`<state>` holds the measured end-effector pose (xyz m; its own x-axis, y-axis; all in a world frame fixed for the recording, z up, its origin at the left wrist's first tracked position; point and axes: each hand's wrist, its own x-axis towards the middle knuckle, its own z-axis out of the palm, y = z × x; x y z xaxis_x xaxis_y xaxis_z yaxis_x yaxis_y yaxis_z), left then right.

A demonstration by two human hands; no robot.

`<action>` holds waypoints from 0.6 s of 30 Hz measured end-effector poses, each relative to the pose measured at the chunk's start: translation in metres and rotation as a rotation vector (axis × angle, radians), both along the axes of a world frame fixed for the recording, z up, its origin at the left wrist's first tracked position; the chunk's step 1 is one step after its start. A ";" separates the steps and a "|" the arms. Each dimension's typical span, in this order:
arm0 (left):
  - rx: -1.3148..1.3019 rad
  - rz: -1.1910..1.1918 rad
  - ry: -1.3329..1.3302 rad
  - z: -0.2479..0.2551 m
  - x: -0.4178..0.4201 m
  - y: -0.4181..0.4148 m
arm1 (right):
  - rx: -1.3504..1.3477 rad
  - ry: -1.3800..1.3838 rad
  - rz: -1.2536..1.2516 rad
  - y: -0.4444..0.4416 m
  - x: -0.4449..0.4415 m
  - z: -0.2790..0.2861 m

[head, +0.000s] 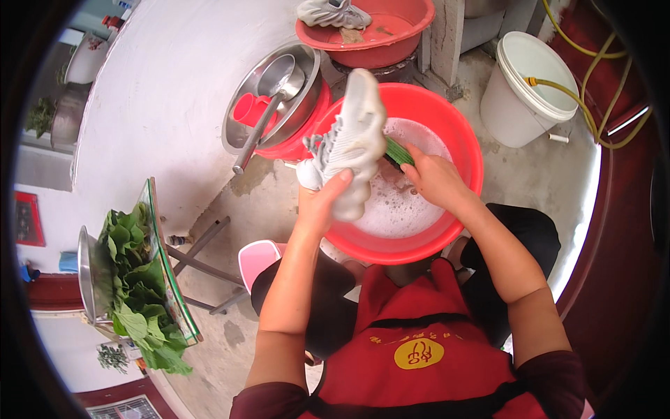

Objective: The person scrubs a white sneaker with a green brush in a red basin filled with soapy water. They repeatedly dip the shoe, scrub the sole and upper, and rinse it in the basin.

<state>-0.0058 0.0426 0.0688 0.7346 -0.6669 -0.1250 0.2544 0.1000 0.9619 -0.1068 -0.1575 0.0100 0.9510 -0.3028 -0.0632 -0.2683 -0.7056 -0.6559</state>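
My left hand (320,201) grips a pale grey-white sneaker (361,131) by its heel end, toe pointing away from me and grey laces facing left. The shoe is held up over the left side of a red plastic basin (463,141). In my right hand (437,178) is a green scrub brush (399,153), its bristles mostly hidden. The brush is close to the sole edge of the sneaker; whether they touch I cannot tell. Below both hands, foamy soapy water (398,217) fills the bottom of the basin.
Beyond the basin, a second red basin (403,42) holds another sneaker (335,14). A steel bowl (230,125) with a ladle (256,133) and red cup (251,110) stands left. At right is a white bucket (513,99) with a yellow hose (562,90). Leafy greens (138,283) lie on a folding table (172,285).
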 end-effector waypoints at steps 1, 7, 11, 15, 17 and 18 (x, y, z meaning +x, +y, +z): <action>0.050 0.024 -0.173 -0.002 -0.003 -0.001 | -0.005 0.008 0.004 0.001 0.000 0.001; 0.404 0.111 -1.175 -0.002 -0.006 0.004 | -0.048 0.049 0.031 0.004 0.003 -0.002; 0.396 0.175 -1.356 0.002 -0.006 0.006 | -0.076 0.032 0.030 0.005 0.003 -0.005; 0.422 0.188 -1.349 -0.001 -0.002 0.009 | -0.128 0.082 0.038 0.006 0.002 -0.005; 0.409 0.206 -1.350 -0.008 0.000 0.010 | -0.133 0.118 0.029 0.006 0.002 -0.002; 0.443 0.202 -1.350 -0.008 0.001 0.010 | -0.138 0.128 0.028 0.006 0.002 -0.001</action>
<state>-0.0052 0.0526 0.0610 0.5322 -0.6301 0.5654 -0.8440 -0.3427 0.4126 -0.1046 -0.1512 0.0095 0.9460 -0.2904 -0.1436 -0.3221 -0.7946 -0.5146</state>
